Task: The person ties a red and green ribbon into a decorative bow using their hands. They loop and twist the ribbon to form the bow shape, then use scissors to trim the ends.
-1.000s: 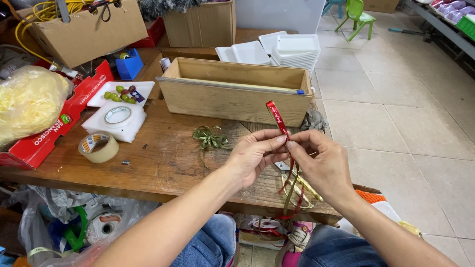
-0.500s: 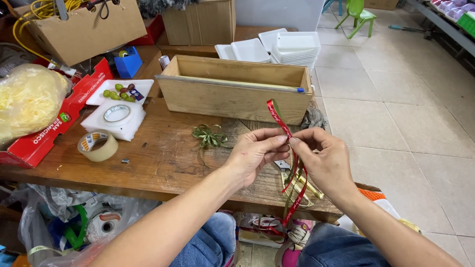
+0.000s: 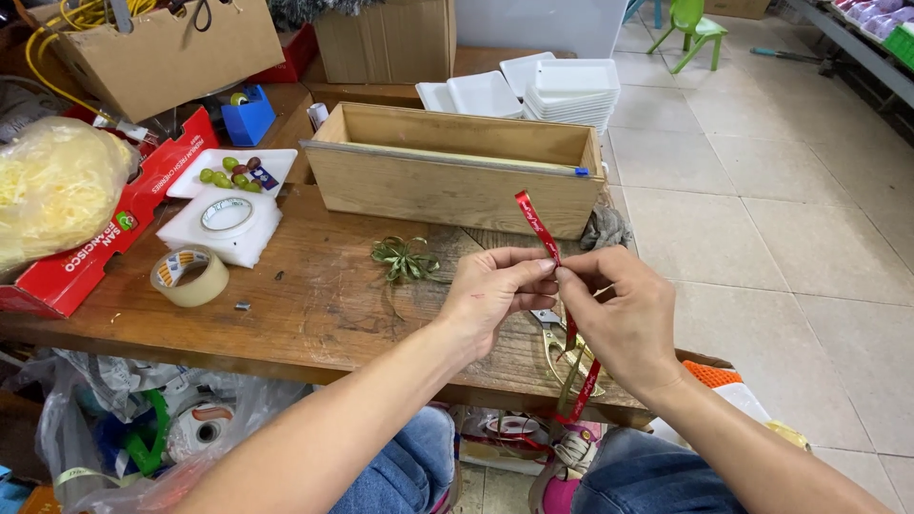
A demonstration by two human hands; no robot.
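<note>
My left hand (image 3: 495,290) and my right hand (image 3: 624,319) meet over the wooden table (image 3: 314,305), both pinching a narrow red ribbon (image 3: 535,221). The ribbon's upper end sticks up toward the wooden box (image 3: 457,181); its lower part hangs down below my right hand past the table edge. A gold-green strand hangs with it under my right palm. A small green ribbon bow (image 3: 403,259) lies on the table just left of my left hand. Scissors (image 3: 550,324) lie partly hidden under my hands.
A roll of clear tape (image 3: 190,276), a white foam block with another tape roll (image 3: 224,221), a tray of green grapes (image 3: 228,173), a red carton (image 3: 105,238) and a yellow-filled bag (image 3: 52,190) sit at left. White foam trays (image 3: 562,90) are stacked behind the box. Tiled floor lies to the right.
The hands have stayed together on the red ribbon. The loops hanging below my right hand have shifted, and the ribbon's hanging part now trails straighter past the table edge.
</note>
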